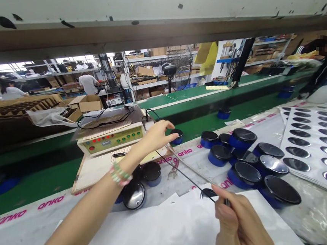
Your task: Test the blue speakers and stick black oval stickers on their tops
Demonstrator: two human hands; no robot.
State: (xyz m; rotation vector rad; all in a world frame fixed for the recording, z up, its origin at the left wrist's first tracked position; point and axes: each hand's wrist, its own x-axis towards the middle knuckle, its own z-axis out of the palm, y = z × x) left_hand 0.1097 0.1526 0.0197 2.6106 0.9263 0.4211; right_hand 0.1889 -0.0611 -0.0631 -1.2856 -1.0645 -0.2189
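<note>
My left hand [160, 135], a beaded bracelet on its wrist, reaches over to the green conveyor's near edge. Its fingers are curved and apart, with the thumb in front of a round black-topped blue piece [177, 137]; whether they touch I cannot tell. Low on the right, my right hand [239, 224] is closed in a pinch on a thin black cord-like tool [187, 175], which stretches up-left toward the control box [113, 137]. The tool's end is hidden in the fingers. Beside them, a black oval sticker [207, 194] lies on a white sheet [168, 229].
Several black-topped blue pieces [244, 174] cluster right of centre, and others [134, 195] sit by my left forearm. Sticker sheets [319, 143] lie at the right. The green conveyor [165, 100] crosses behind, carrying more pieces. A metal beam [162, 8] spans overhead. People work far back.
</note>
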